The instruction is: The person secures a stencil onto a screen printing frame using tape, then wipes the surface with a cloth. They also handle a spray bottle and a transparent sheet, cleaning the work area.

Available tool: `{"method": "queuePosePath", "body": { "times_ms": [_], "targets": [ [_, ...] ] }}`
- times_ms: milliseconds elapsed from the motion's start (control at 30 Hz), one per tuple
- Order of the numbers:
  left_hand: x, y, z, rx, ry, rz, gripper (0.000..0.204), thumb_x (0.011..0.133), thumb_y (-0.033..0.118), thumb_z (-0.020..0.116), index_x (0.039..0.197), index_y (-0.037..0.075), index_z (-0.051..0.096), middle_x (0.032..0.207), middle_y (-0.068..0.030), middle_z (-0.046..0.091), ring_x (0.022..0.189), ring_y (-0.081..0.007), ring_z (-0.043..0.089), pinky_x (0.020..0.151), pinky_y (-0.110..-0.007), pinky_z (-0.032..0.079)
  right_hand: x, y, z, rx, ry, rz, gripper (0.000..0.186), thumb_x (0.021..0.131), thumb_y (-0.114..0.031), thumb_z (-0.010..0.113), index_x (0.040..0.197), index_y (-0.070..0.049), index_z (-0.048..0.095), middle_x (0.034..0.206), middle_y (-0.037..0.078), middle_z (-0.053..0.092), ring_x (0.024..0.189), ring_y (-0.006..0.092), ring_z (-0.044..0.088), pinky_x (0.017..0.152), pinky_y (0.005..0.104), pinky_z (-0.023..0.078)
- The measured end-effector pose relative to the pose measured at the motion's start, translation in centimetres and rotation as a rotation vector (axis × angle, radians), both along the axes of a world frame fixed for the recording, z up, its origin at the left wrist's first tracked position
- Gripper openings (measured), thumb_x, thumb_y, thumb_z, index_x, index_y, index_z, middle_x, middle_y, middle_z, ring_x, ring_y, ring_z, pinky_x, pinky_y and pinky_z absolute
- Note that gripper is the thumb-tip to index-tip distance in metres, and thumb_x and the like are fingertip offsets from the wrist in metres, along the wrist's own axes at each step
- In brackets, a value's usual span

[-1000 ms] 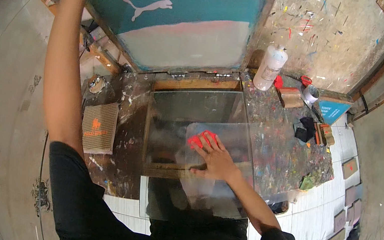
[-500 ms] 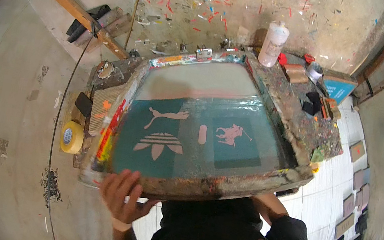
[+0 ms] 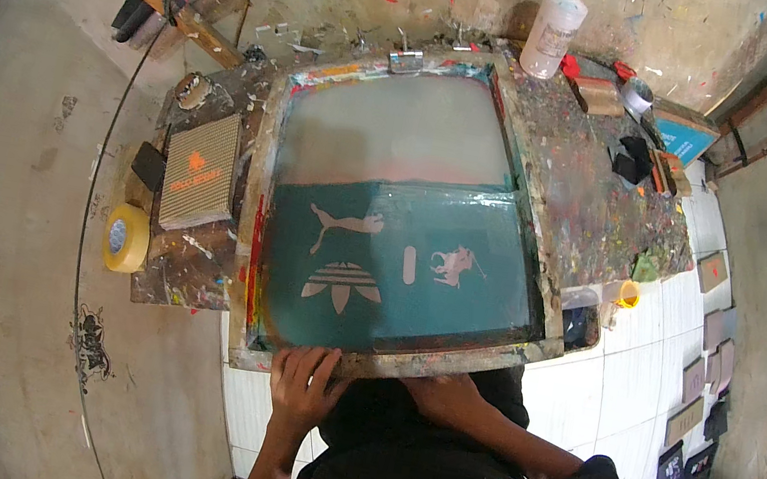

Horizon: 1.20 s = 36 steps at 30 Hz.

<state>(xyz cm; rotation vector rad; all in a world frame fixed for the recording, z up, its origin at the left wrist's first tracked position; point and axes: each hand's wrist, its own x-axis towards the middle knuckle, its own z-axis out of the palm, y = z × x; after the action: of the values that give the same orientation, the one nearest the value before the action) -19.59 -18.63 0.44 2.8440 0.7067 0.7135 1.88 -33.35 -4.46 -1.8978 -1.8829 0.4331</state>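
Observation:
A wooden-framed printing screen [image 3: 401, 137] lies over the table, held at its far edge by a metal hinge clamp [image 3: 406, 62]. Its near half is a green stencil [image 3: 326, 281] with pale openings: a leaping animal, a striped leaf shape, a short bar and a horse with rider. My left hand [image 3: 304, 384] grips the frame's near edge left of its middle, fingers curled over the rim. At the same edge, further right, my right hand [image 3: 438, 396] is against the frame's underside; its fingertips are hidden.
Paint-stained table [image 3: 601, 215] extends on both sides. At left are a ribbed board [image 3: 200, 170] and a yellow tape roll [image 3: 126, 237]. Back right hold a white bottle [image 3: 553, 34], a silver tape roll [image 3: 637, 96] and black cloth [image 3: 631, 159]. A yellow cup [image 3: 628, 295] sits at the right edge.
The screen's near edge has come down and it looks flatter and squarer to me. My right hand has moved from the right end toward the middle; my left still holds the near edge.

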Motion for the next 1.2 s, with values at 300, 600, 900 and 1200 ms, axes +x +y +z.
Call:
{"method": "queuePosePath", "body": {
  "times_ms": [300, 600, 900, 1200],
  "targets": [
    [0.5, 0.0, -1.1, -0.035, -0.012, -0.01, 0.056, 0.069, 0.017, 0.092, 0.12, 0.008, 0.069, 0.112, -0.0099, 0.066, 0.101, -0.0288, 0.065, 0.089, -0.051, 0.049, -0.4, -1.5, -2.9, 0.159, 0.167, 0.132, 0.03, 0.089, -0.004, 0.065, 0.117, -0.01, 0.076, 0.123, 0.01, 0.072, 0.116, 0.0272, 0.069, 0.105, 0.0426, 0.053],
    [0.5, -0.1, -2.5, -0.121, 0.016, 0.015, 0.06, 0.063, 0.015, 0.093, 0.118, 0.008, 0.069, 0.113, -0.0097, 0.065, 0.103, -0.0287, 0.065, 0.092, -0.05, 0.047, 0.1, -1.6, 0.5, 0.005, 0.748, 0.157, 0.035, 0.084, 0.009, 0.062, 0.113, -0.005, 0.076, 0.122, 0.011, 0.073, 0.119, 0.0288, 0.067, 0.104, 0.0406, 0.055],
    [5.9, -0.4, 1.0, -0.299, 0.103, -0.095, 0.062, 0.076, 0.037, 0.087, 0.123, 0.002, 0.066, 0.121, -0.0144, 0.062, 0.114, -0.032, 0.06, 0.097, -0.048, 0.046, 7.6, -1.4, 8.4, 0.28, 1.039, -0.199, 0.032, 0.082, 0.017, 0.063, 0.098, -0.003, 0.08, 0.11, 0.014, 0.075, 0.102, 0.0264, 0.072, 0.091, 0.0353, 0.057],
    [10.1, -0.8, -0.4, -0.317, 0.253, -0.3, 0.052, 0.078, 0.041, 0.083, 0.105, 0.0, 0.065, 0.103, -0.0155, 0.061, 0.097, -0.0319, 0.06, 0.083, -0.043, 0.05, 17.4, 0.7, 11.4, 0.371, 0.917, -0.503, 0.026, 0.091, 0.006, 0.057, 0.109, 0.003, 0.076, 0.119, 0.014, 0.071, 0.113, 0.0212, 0.065, 0.098, 0.0336, 0.049]
  ]
}}
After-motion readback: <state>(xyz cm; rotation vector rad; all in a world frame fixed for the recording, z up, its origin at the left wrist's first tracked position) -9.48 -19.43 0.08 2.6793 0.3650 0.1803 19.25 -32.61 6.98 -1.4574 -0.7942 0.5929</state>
